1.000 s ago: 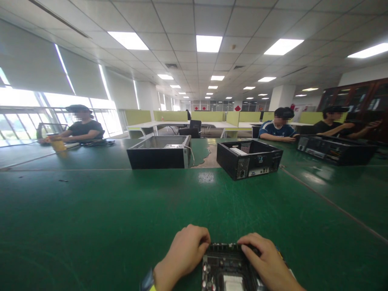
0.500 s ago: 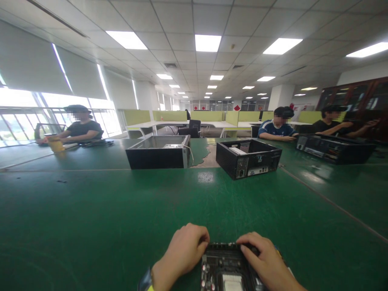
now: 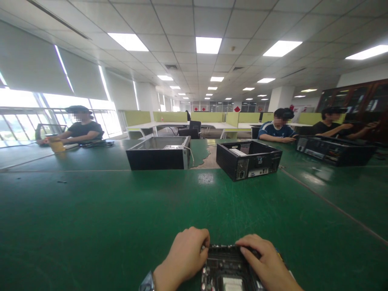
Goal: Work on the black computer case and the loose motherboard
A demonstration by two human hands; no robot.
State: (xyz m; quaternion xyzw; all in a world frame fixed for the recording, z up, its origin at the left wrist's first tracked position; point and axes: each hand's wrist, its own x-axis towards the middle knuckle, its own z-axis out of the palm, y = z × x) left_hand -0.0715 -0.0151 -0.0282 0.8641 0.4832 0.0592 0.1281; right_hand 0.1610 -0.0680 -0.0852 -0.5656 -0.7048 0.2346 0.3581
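Note:
Low in the head view lies a dark computer motherboard (image 3: 226, 264), cut off by the bottom edge, with a pale square processor (image 3: 233, 284) near its middle. My left hand (image 3: 188, 254) is closed at the board's far left corner, its thumb and fingers pinching there. Across from it, my right hand (image 3: 262, 256) grips the far right part of the board, fingers over the far edge and thumb on the near side. What lies under the right palm is mostly hidden; a bit of yellow and blue shows beyond it.
On the green table (image 3: 121, 218) stand an open black computer case (image 3: 157, 158) at centre left, another (image 3: 248, 161) to its right and a third (image 3: 336, 151) far right. A yellow container (image 3: 56, 144) is at the left. Several people sit along the far side.
Both hands and the motherboard sit very slightly lower in the picture, as does the whole scene. The grip on the board looks the same.

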